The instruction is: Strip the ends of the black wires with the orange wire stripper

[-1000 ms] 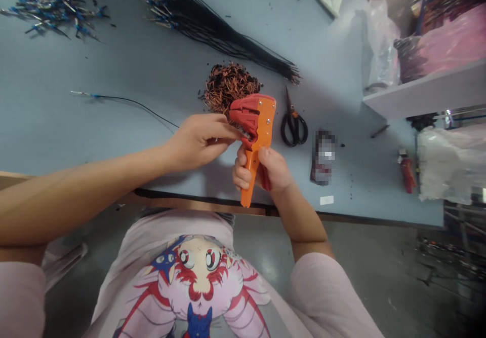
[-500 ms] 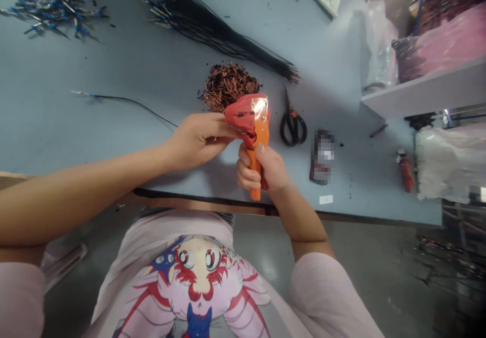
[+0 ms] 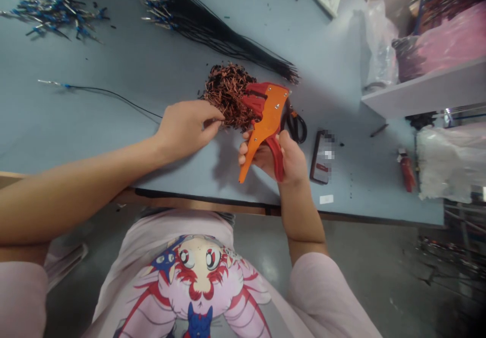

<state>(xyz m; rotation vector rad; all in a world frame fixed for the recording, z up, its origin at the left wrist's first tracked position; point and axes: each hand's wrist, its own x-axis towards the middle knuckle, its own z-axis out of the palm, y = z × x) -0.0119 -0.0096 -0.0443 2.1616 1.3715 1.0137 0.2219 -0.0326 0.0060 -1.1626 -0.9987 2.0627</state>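
I see a person at a blue-gray table (image 3: 114, 143), using both bare hands. The right hand (image 3: 286, 158) holds an orange and red wire stripper (image 3: 270, 110), with its fingers wrapped around the handles. The two handles are spread apart at the bottom. The tool's red mouth points left, over the right side of a messy heap of copper wire scraps (image 3: 224, 87).

The left hand (image 3: 188, 127) has its thumb and finger pinched together on a thin black wire (image 3: 121, 96). The wire goes out to the left from that hand and ends in a blue and silver tip (image 3: 56, 83) on the table. The pinch is near the heap and apart from the red mouth.

Past the heap lies a long bunch of black wires (image 3: 216, 29). Far to the left is a pile of blue and silver wire ends (image 3: 56, 11). Black scissors (image 3: 298, 127) lie partly hidden behind the tool. To their right is a dark phone (image 3: 319, 163), its front blurry, with a small white label (image 3: 326, 199) just below it.
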